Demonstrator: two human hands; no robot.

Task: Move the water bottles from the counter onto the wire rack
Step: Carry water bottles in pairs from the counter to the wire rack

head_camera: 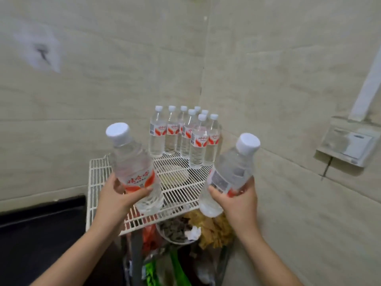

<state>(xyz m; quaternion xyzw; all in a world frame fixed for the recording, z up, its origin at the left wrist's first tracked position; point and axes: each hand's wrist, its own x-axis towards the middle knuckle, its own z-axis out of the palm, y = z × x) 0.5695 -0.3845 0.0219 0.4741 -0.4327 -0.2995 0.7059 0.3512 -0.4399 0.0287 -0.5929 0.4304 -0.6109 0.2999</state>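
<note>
Clear plastic water bottles [185, 139] stand clustered at the back right of the white wire rack [181, 193]. The left grip [115, 196] holds a further bottle [132, 164] over its front left. The right grip [237, 201] holds a last bottle [233, 168] over its front right. A black worktop [41, 234] lies left of the rack.

Both forearms reach up from the lower frame. The left hand [120, 196] curls round a bottle [132, 162], thumb across its label. The right hand [237, 203], centre-right, grips a second bottle [231, 172] likewise.

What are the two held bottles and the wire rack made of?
Both the left bottle (left hand) and right bottle (right hand): see-through, glossy, ribbed walls, likely thin plastic; white matte caps, probably plastic. The wire rack: thin gridded rods, smooth off-white coat, probably coated metal.
</note>
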